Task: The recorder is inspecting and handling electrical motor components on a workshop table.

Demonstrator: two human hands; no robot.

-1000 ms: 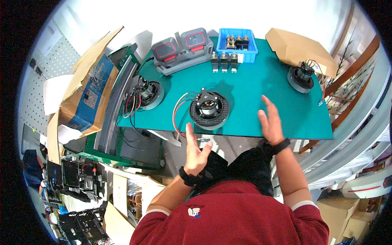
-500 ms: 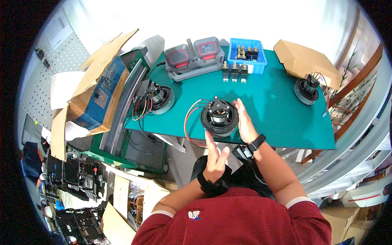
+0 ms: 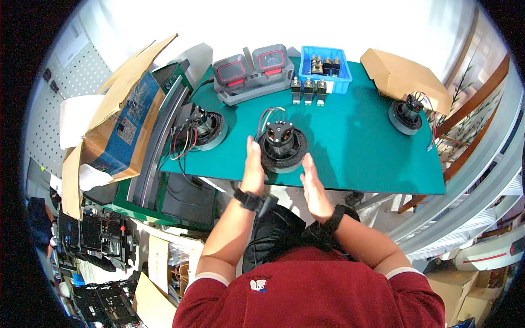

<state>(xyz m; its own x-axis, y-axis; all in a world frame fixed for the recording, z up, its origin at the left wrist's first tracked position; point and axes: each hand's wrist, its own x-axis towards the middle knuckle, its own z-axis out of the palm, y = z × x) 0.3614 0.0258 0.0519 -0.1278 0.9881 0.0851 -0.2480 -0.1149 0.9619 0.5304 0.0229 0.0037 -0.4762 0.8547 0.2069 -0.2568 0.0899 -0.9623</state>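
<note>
Motor, left hand, right hand flanking, outstretched

An open cardboard box with a blue side stands at the left of the frame, near a perforated pale board. At top centre sits a grey twin-panel device with red trim; just right, a blue bin holds small parts. Folded brown cardboard occupies the upper right.

Ahead of the gap between the left hand and right hand, a round black motor with textured rim bars the way; rightward of the right hand, flat green tabletop leaves passage.
</note>
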